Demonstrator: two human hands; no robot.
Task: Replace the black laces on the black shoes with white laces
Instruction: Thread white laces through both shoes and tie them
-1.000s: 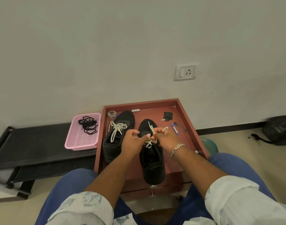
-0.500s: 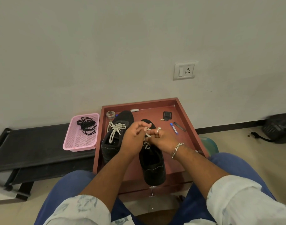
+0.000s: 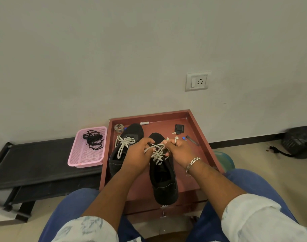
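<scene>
Two black shoes stand on a red-brown tray [image 3: 199, 135]. The left shoe [image 3: 130, 133] carries a white lace tied in a bow [image 3: 125, 142]. The right shoe [image 3: 163, 182] has a white lace [image 3: 157, 152] threaded through its eyelets. My left hand [image 3: 137, 154] grips one end of that lace at the shoe's left side. My right hand [image 3: 178, 151], with a ring and a bracelet, pinches the other end at the right side. The strands cross between my hands. Black laces [image 3: 93, 139] lie in a pink basket [image 3: 86, 158].
Small items lie at the tray's far end: a tape roll [image 3: 119, 128], a black key fob [image 3: 178, 128], a pen [image 3: 192, 140]. A black bench [image 3: 35, 159] stands left under the basket. A wall socket [image 3: 197, 81] is above. A black bag [image 3: 299, 142] lies right.
My hands have drawn apart, pulling the white lace ends out to each side over the right shoe. Half a second ago they were close together above it.
</scene>
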